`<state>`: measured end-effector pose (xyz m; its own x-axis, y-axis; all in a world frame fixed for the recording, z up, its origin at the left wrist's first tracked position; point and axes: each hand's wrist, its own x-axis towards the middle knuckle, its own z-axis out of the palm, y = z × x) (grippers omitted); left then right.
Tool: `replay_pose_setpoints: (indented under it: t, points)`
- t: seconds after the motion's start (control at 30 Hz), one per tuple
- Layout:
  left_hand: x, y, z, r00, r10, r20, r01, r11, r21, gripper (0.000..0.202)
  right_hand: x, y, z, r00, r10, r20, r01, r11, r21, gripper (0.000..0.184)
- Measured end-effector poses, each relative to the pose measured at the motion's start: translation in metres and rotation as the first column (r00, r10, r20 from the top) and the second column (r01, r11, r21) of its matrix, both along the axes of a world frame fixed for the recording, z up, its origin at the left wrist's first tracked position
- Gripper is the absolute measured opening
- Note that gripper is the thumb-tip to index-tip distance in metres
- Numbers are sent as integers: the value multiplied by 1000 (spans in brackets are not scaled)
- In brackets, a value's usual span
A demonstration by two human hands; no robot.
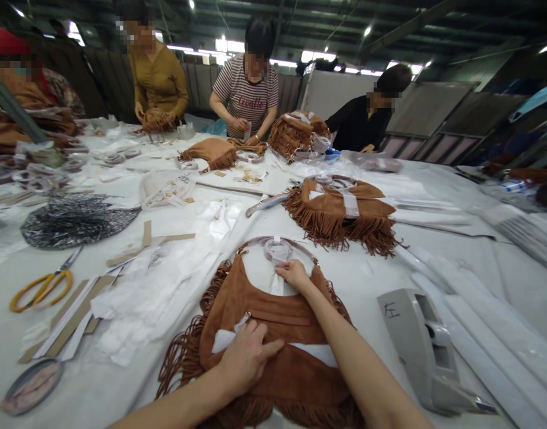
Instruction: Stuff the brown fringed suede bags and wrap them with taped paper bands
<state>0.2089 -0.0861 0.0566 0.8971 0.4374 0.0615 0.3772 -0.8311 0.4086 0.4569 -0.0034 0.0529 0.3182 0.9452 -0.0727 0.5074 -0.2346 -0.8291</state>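
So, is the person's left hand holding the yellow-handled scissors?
No, the scissors lie on the table, while the left hand rests on the brown fringed bag.

“左” (392, 310) on dispenser (407, 342), unclear shirt lettering (250, 102)

Under the hands (246, 353), matt suede-like material is seen on the fringed handbag (280, 322); rightward, smooth plastic on the tape dispenser (407, 333).
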Motion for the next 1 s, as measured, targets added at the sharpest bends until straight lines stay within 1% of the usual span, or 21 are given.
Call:
replay_pose_setpoints:
  t: [0.07, 0.1, 0.17, 0.2, 0.23, 0.3, 0.37, 0.4, 0.47, 0.53, 0.6, 0.67, 0.73, 0.77, 0.83, 0.93, 1.0]
  points:
    - [0, 3, 1, 1000, -5, 26, 6, 1000, -19, 37, -1, 3, 8, 1000, -13, -17, 13, 999, 32, 20]
    - [0, 4, 1, 999, -10, 37, 11, 1000, -27, 36, -3, 3, 15, 1000, -18, -24, 20, 999, 50, 22]
    - [0, 5, 2, 998, -11, 61, 13, 999, -42, 34, -7, -4, 33, 999, -23, -37, 26, 996, 87, 25]
    - [0, 5, 3, 997, -7, 72, 11, 999, -49, 33, -11, -12, 44, 999, -20, -44, 24, 994, 103, 27]
    - [0, 6, 3, 997, -1, 82, 6, 998, -55, 31, -16, -24, 54, 999, -16, -49, 22, 992, 122, 29]
    - [-1, 6, 3, 995, 15, 99, -8, 998, -68, 28, -28, -56, 70, 999, 3, -33, 3, 987, 160, 29]
    - [-1, 5, 4, 994, 25, 107, -17, 997, -76, 25, -43, -95, 76, 999, 35, 37, -41, 979, 199, 24]
    - [-1, 5, 4, 994, 29, 107, -20, 997, -75, 24, -51, -116, 75, 995, 52, 91, -70, 974, 216, 22]
    - [-2, 5, 4, 995, 32, 99, -26, 998, -60, 21, -66, -152, 67, 963, 115, 244, -175, 955, 241, 21]
    - [-2, 4, 5, 996, 33, 86, -30, 999, -35, 20, -79, -180, 54, 884, 203, 421, -322, 917, 235, 25]
    - [-3, 3, 5, 996, 33, 85, -31, 999, -26, 20, -88, -197, 41, 782, 265, 564, -447, 869, 212, 28]
    - [-4, 2, 5, 994, 36, 101, -31, 999, -44, 18, -95, -207, 31, 715, 262, 648, -503, 836, 218, 28]
    - [-5, 2, 6, 992, 40, 124, -32, 997, -65, 14, -99, -212, 24, 692, 221, 687, -515, 818, 255, 27]
    - [-6, 1, 6, 991, 41, 131, -32, 997, -70, 12, -101, -214, 21, 695, 196, 692, -508, 815, 279, 26]
    - [-7, 1, 7, 985, 54, 162, -40, 995, -86, 10, -104, -217, 17, 728, 136, 672, -463, 821, 334, 25]
    - [-8, 1, 9, 958, 80, 275, -45, 990, -130, 32, -108, -219, 15, 787, 38, 616, -354, 846, 399, 21]
    - [-9, 1, 10, 939, 70, 337, -34, 993, -113, 45, -108, -220, 16, 771, 32, 636, -357, 849, 391, 19]
